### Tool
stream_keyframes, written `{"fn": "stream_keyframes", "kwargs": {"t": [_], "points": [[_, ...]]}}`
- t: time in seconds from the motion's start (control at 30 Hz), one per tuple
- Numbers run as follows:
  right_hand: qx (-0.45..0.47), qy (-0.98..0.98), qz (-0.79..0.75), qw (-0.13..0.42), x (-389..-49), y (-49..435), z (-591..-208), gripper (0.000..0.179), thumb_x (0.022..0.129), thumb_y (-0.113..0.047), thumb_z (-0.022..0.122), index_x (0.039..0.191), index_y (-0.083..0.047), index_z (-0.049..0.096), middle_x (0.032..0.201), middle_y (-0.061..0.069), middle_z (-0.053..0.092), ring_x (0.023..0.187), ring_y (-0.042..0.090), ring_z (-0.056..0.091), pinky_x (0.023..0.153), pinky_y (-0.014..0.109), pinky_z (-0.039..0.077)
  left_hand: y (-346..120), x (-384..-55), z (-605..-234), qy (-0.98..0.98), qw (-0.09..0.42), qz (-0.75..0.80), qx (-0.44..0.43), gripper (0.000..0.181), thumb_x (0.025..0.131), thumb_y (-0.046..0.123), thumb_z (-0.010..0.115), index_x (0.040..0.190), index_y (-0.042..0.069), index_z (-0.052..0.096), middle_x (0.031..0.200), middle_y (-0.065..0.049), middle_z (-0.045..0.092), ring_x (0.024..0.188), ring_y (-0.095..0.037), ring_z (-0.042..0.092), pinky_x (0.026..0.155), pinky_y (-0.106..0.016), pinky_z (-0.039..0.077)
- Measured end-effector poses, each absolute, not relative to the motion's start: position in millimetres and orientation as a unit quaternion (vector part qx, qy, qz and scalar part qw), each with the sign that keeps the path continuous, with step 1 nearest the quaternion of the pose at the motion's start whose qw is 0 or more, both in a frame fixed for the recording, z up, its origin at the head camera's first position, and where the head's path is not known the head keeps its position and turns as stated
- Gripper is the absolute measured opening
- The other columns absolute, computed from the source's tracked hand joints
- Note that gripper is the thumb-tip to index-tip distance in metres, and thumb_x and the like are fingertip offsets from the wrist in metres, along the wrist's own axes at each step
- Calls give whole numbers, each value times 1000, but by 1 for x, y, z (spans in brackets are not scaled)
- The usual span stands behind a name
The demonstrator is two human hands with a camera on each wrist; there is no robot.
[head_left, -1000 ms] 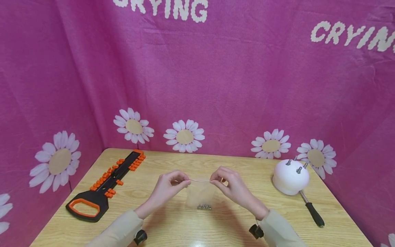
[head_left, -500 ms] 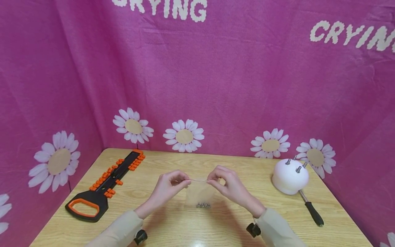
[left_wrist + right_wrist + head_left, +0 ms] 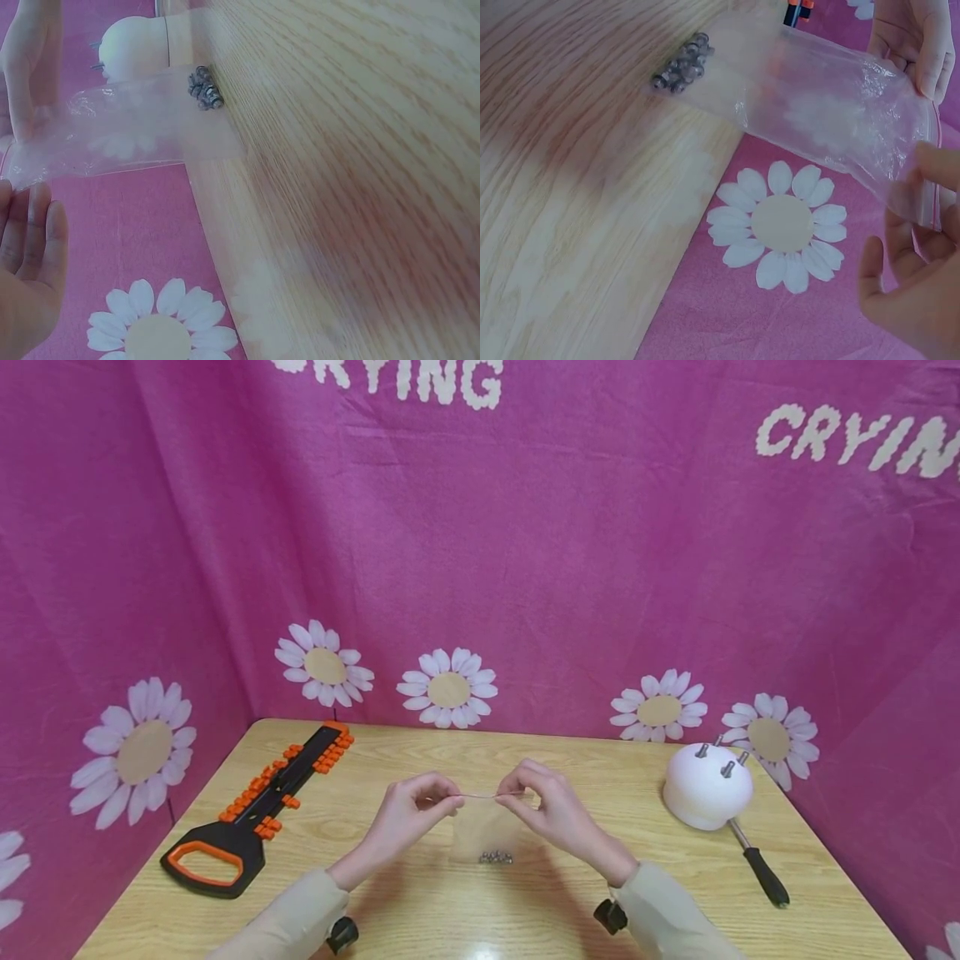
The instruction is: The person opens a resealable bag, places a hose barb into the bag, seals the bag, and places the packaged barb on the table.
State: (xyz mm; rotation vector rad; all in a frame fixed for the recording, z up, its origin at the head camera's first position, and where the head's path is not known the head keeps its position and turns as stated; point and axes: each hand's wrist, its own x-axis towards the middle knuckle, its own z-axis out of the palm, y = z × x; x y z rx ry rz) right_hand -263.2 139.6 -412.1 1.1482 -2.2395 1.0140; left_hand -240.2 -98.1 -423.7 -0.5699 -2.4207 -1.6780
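Between the two hands hangs a clear zip-lock bag [image 3: 480,831], its top edge stretched from one hand to the other. My left hand [image 3: 412,810] pinches the left end of that edge between thumb and fingers. Further along it, my right hand [image 3: 551,806] pinches the edge too, and the bag's upper right corner lies behind those fingers. Small metal fasteners [image 3: 682,64] are heaped in the bag's bottom, close over the table. In the right wrist view a reddish seal line [image 3: 936,150] runs along the mouth. The left wrist view also shows the fasteners [image 3: 204,88] through the film.
A black holder with orange clips [image 3: 270,793] lies on the left of the wooden table [image 3: 420,910]. At the right stands a white rounded object [image 3: 707,787] with metal pins on top. Beside it lies a screwdriver with a black handle [image 3: 765,877]. A pink curtain hangs behind.
My right hand has slid left along the bag's top edge, closer to my left hand. The left hand has stayed in place, still pinching its end.
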Motion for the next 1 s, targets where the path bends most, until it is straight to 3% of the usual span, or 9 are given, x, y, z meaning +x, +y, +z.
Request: {"fn": "stream_keyframes", "kwargs": {"t": [0.7, 1.0], "points": [[420, -812, 362, 185, -262, 126, -409, 9, 86, -6, 74, 84, -13, 68, 82, -3, 66, 77, 4, 59, 71, 21, 53, -97, -240, -426, -796, 84, -560, -211, 10, 90, 20, 73, 93, 10, 72, 87, -8, 75, 74, -4, 66, 71, -19, 55], [404, -823, 372, 143, -261, 120, -404, 7, 89, -17, 74, 89, -11, 72, 85, -2, 69, 80, 4, 62, 76, 22, 56, -98, -241, -427, -799, 82, -558, -210, 9, 90, 21, 73, 93, 12, 72, 86, -7, 75, 74, -4, 65, 71, -19, 55]]}}
